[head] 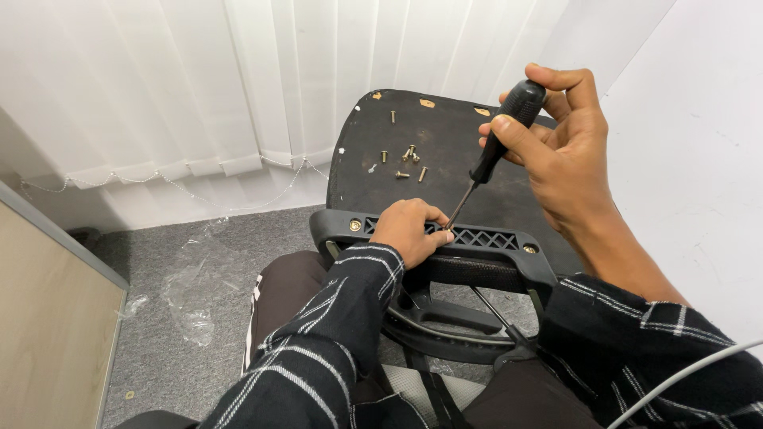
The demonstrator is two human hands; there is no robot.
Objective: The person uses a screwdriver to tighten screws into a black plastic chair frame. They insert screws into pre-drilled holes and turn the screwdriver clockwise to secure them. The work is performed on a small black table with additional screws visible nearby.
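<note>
Chair parts fill the lap: the black seat base (445,159) stands tilted against the pale wall (691,143), and the black plastic bracket (477,242) lies just in front of it, across the person's knees. That seat base looks stiff and fairly heavy, best gripped by its rim; the bracket looks rigid and lighter, with a lattice slot that offers purchase. No labels or signs show anywhere near the seat base. Clear plastic wrapping (195,306) lies on the grey carpet to its left. The left hand (409,229) presses fingers together on the bracket. The right hand (556,135) is clamped round the screwdriver (497,147), tip at the bracket. Loose brass screws (407,159), small and easily scattered, rest on the seat base.
</note>
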